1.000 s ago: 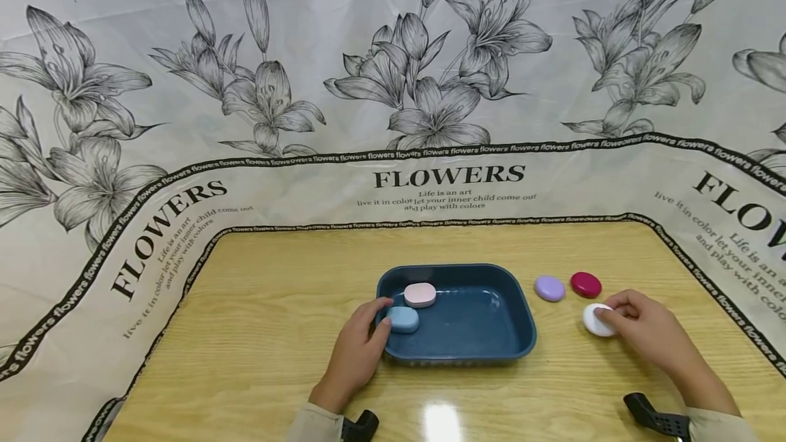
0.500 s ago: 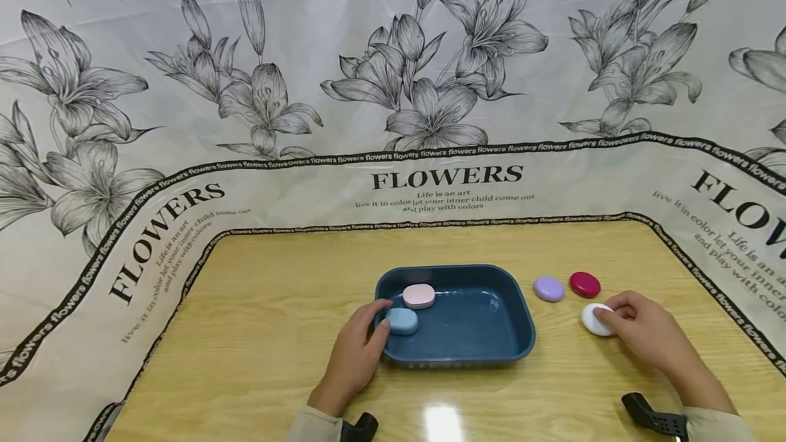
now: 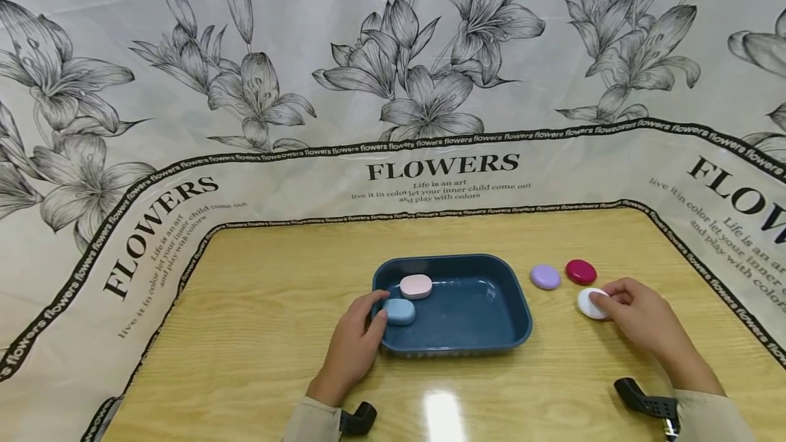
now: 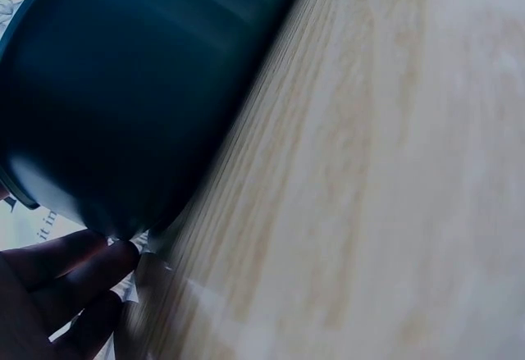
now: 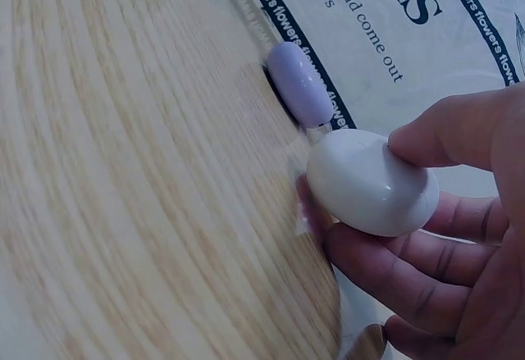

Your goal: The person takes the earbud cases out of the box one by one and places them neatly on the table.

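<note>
A dark blue rectangular tray (image 3: 467, 343) stands on the table. My left hand (image 3: 353, 343) holds it by the left rim, with fingers (image 4: 86, 278) against its outer wall in the left wrist view. Inside, beside that hand, lies a light blue oval piece (image 3: 400, 312), with a pale pink one (image 3: 416, 286) just behind. Right of the tray, my right hand (image 3: 638, 312) pinches a smooth white egg-shaped piece (image 5: 373, 181) between thumb and fingers, close over the table. A lilac piece (image 3: 545, 277) and a magenta piece (image 3: 580, 271) lie behind it.
Wood-grain table (image 3: 276, 292) extends around the tray. A white floral cloth (image 3: 295, 121) printed with FLOWERS lettering rises along the back and both sides. Black wrist mounts (image 3: 359, 419) sit at the cuffs.
The head view has shifted slightly, so everything appears a little higher and further left. Both hands keep their holds on the tray and the white piece.
</note>
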`<state>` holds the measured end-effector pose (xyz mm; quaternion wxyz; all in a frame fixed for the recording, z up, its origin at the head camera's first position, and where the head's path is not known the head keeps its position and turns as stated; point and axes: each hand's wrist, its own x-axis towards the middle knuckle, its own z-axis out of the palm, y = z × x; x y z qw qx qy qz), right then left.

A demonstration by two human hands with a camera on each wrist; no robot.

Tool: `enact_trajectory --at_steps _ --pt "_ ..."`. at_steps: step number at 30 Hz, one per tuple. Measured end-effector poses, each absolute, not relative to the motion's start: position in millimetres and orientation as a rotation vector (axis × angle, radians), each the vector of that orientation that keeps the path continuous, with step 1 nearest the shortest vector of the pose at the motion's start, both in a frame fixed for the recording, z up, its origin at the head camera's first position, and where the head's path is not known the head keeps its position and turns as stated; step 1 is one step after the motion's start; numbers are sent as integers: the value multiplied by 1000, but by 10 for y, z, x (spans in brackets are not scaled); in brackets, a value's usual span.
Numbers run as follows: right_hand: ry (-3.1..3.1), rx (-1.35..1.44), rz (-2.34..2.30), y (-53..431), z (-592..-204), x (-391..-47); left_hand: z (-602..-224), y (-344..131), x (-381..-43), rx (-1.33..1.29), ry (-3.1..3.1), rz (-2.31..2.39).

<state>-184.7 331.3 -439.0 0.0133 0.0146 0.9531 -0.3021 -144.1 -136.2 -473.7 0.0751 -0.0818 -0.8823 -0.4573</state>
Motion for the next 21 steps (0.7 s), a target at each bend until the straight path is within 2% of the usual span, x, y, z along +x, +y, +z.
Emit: enact_trajectory --at_steps 21 --pt "2989 49 -973 3240 -4398 -1814 -4768 -1361 -1463 -262 -2635 -1353"
